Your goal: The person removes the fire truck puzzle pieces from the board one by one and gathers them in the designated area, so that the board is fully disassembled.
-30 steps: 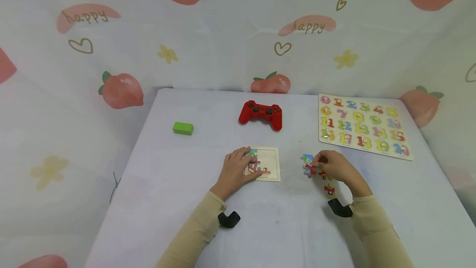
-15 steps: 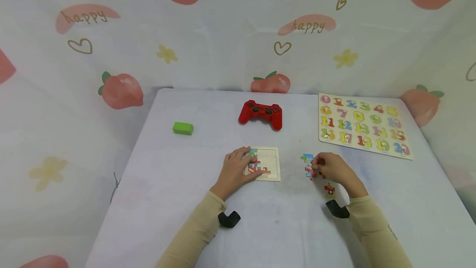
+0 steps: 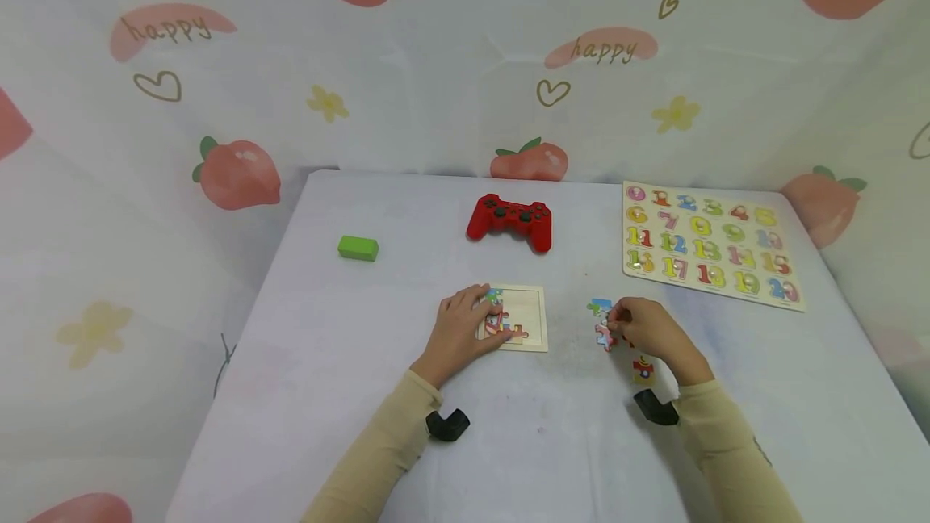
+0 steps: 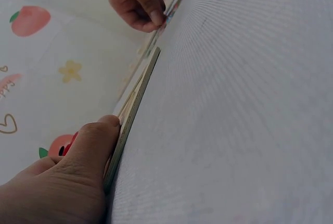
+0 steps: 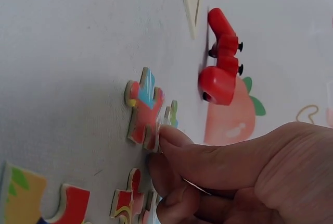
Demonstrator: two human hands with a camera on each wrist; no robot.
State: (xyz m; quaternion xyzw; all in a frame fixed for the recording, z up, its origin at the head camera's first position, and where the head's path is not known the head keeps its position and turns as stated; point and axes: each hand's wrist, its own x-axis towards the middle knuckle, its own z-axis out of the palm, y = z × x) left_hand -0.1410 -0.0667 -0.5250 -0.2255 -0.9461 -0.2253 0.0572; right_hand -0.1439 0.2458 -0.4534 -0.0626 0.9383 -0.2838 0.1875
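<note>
In the head view my left hand (image 3: 456,331) rests on the left side of a small square wooden puzzle board (image 3: 534,317), fingers spread. Its thumb lies along the near edge in the left wrist view. Some fitted pieces show on the board's left and bottom, partly under the fingers. My right hand (image 3: 650,331) pinches a red and blue jigsaw piece (image 5: 145,109) between thumb and index finger, right of the board. Just beyond it is a blue and green piece (image 3: 600,307). A yellow and red piece (image 3: 643,370) lies below the hand; another is mostly hidden beneath it.
A red game controller (image 3: 510,222) lies behind the board. The green block (image 3: 358,248) sits at the back left. At the back right is a number puzzle board (image 3: 712,244). A printed cloth (image 3: 421,103) hangs behind the white-covered table (image 3: 349,321).
The jigsaw piece in my right hand has turned a little and shifted slightly toward me. My right wrist has moved slightly left. The left hand and the board stay put.
</note>
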